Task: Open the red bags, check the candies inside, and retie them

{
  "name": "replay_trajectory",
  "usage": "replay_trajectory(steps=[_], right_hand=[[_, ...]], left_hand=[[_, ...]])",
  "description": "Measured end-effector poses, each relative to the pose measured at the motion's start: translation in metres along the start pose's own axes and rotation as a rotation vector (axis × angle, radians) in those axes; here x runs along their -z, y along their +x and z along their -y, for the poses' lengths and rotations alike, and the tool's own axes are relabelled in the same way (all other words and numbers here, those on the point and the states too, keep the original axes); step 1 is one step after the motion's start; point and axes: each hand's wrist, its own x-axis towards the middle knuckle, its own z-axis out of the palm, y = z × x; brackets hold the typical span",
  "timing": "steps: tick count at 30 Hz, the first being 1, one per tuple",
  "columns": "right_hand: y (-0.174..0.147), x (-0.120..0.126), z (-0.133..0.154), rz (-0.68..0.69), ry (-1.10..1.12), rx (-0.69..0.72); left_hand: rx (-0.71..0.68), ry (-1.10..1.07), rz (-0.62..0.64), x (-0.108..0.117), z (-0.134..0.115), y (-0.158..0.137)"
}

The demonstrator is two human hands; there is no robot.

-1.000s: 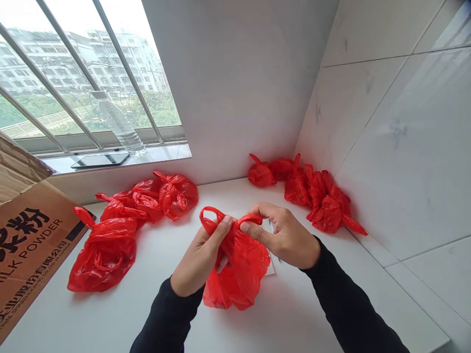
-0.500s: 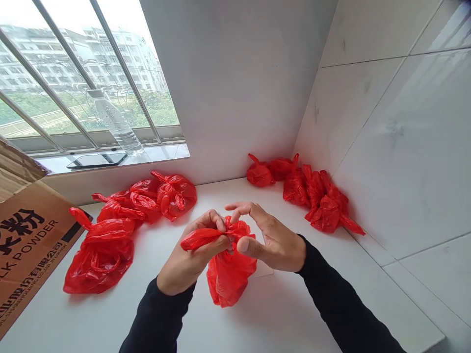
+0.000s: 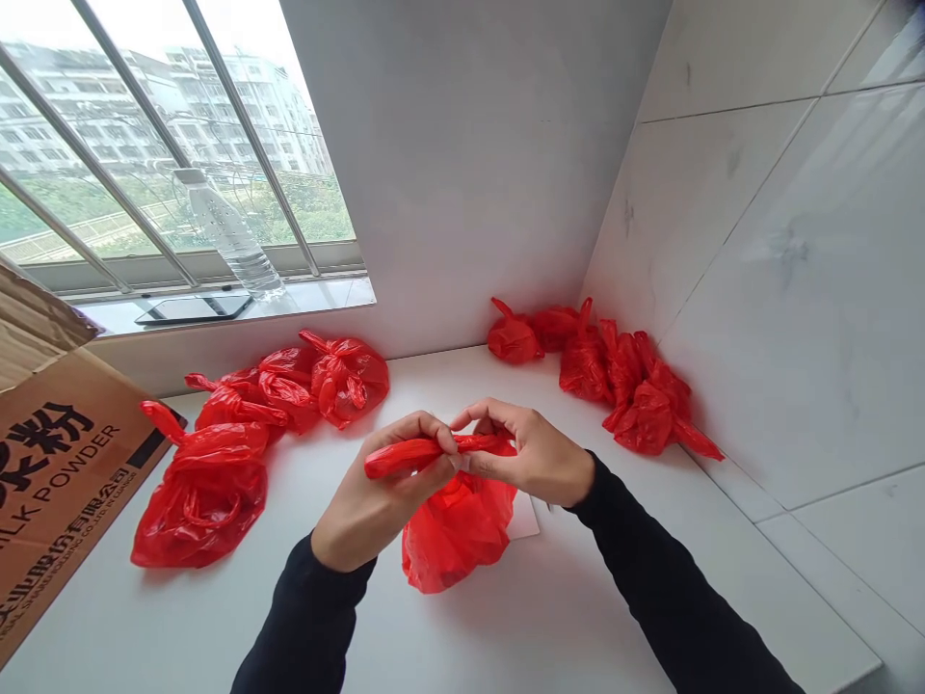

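Note:
A red plastic bag (image 3: pixel 457 542) hangs below my two hands, just over the white table or resting on it; I cannot tell which. My left hand (image 3: pixel 394 492) pinches one handle of the bag, and a loop of it sticks out to the left past the thumb. My right hand (image 3: pixel 524 453) grips the other handle between thumb and fingers, close against the left fingertips. Where the two handles meet, the fingers partly cover the plastic. Behind the bag, a white flat piece (image 3: pixel 525 520) lies on the table, mostly covered.
Tied red bags (image 3: pixel 206 482) line the left side of the white table (image 3: pixel 578 607). More red bags (image 3: pixel 643 414) sit along the right wall. A cardboard box (image 3: pixel 65 482) stands at far left. On the windowsill are a water bottle (image 3: pixel 235 236) and a dark flat device (image 3: pixel 192 308).
My right hand has closed from open, spread fingers onto the bag's handle. The handles are now stretched sideways between both hands, and the bag's body has spread wider.

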Motion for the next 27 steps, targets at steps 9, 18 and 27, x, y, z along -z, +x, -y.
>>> replay_trajectory(steps=[9, 18, 27], right_hand=[[0.003, -0.001, -0.008, -0.005, 0.163, -0.057], [0.009, -0.001, -0.019, 0.011, 0.214, -0.022], [0.009, -0.004, -0.014, -0.216, 0.149, 0.043]], left_hand=[[-0.421, 0.483, -0.285, 0.0, 0.025, 0.007], [-0.577, 0.547, -0.226, 0.001, 0.022, 0.007], [-0.429, 0.509, -0.252, 0.004, 0.022, 0.011]])
